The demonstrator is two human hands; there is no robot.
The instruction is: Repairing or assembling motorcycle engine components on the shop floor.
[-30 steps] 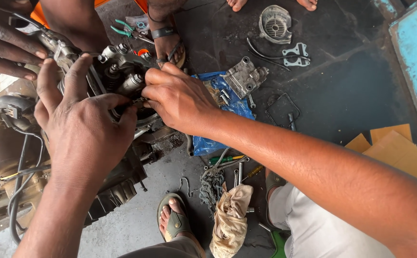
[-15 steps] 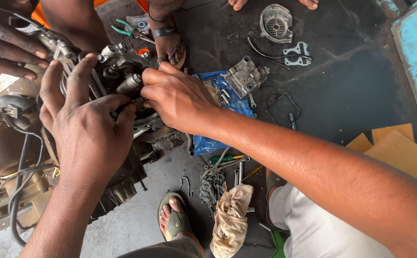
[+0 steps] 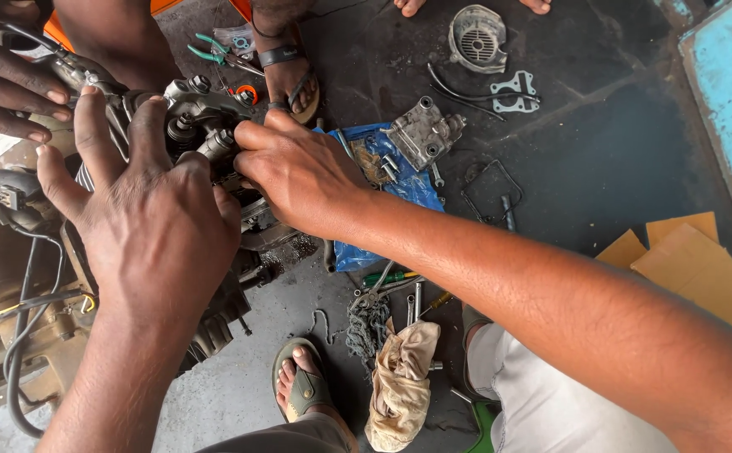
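Left hand [image 3: 152, 222] has slid down onto the engine cylinder head [image 3: 206, 109]; right hand [image 3: 299, 172] stays pinching, probably a valve part, hidden beneath.

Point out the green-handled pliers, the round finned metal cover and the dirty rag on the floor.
green-handled pliers [image 3: 215, 52], head view, on the handles.
round finned metal cover [image 3: 477, 38], head view, on its grilled middle.
dirty rag [image 3: 401, 382], head view, on the bunched middle of the cloth.
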